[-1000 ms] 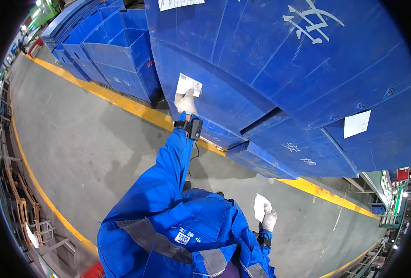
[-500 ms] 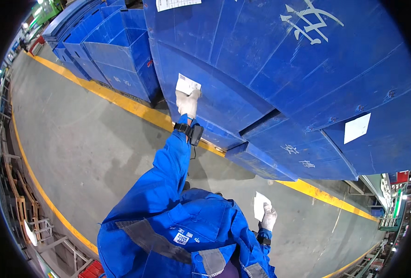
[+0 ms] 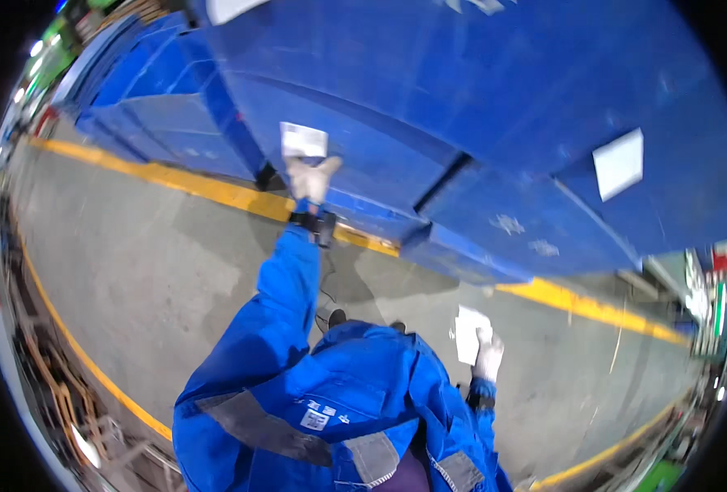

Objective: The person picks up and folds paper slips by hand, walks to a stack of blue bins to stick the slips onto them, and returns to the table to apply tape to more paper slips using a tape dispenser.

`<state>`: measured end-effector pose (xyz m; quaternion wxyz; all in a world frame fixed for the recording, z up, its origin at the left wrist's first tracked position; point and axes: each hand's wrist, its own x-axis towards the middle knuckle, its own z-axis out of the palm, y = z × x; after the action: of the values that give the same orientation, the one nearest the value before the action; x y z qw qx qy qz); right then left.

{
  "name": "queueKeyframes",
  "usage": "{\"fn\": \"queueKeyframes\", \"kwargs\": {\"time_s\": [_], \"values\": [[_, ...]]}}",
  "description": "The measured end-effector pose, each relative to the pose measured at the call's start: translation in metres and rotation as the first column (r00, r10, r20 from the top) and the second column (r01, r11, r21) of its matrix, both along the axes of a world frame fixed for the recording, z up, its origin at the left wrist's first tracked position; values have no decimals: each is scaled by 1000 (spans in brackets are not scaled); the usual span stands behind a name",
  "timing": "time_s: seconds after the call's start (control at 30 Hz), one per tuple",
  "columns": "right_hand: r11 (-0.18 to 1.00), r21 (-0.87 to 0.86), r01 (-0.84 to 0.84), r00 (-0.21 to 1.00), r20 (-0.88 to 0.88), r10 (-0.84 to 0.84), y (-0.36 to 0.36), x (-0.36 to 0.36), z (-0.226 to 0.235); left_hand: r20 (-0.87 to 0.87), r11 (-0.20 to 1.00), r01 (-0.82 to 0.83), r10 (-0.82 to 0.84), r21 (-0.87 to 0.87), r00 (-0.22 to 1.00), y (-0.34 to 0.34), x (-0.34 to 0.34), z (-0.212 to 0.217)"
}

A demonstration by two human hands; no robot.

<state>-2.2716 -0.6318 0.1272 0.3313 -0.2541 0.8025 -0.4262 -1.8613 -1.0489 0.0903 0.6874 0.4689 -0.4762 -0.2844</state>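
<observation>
My left hand (image 3: 311, 178), in a pale glove, reaches up to the side of a large blue bin (image 3: 363, 127). Its thumb stands out to the right, apart from the fingers. The fingertips meet the lower edge of a white paper label (image 3: 304, 140), which lies against the bin's face; motion blur softens the contact. My right hand (image 3: 489, 357), gloved too, is lower down over the floor and pinches a white sheet of paper (image 3: 468, 334), perhaps more than one. Another white label (image 3: 619, 165) is on the blue surface at the right.
More blue bins (image 3: 163, 123), open at the top, stand at the upper left. A yellow floor line (image 3: 240, 194) runs beneath the bins. Grey floor (image 3: 191, 262) stretches between it and a second yellow line (image 3: 105, 377). Metal racks (image 3: 52, 353) line the left rim.
The view has turned and blurred. My left thumb has spread away from the fingers at the label. My right hand has risen slightly with its paper.
</observation>
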Motion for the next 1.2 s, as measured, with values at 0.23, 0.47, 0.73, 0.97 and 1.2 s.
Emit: {"fn": "queueKeyframes", "kwargs": {"time_s": [0.23, 0.47, 0.73, 0.97, 1.2], "values": [[999, -20, -27, 981, 193, 30, -23, 3, 75, 125, 773, 111, -240, 625, 963, 83, 15, -68], [939, -110, -326, 936, 101, 337, -53, 23, 127, 98, 359, 800, -929, 481, 358, 173, -119, 99], [911, -116, -396, 898, 158, 411, -54, 15, 136, 21, 83, 752, -996, 654, 92, 201, -183, 148], [931, -157, -330, 915, 188, 356, -44, 18, 123, -120, 26, 772, -984, 635, 133, 221, -179, 159], [965, -85, -247, 930, 259, 261, -46, -2, 107, 209, 273, 767, -961, 580, 184, 226, -159, 163]]}}
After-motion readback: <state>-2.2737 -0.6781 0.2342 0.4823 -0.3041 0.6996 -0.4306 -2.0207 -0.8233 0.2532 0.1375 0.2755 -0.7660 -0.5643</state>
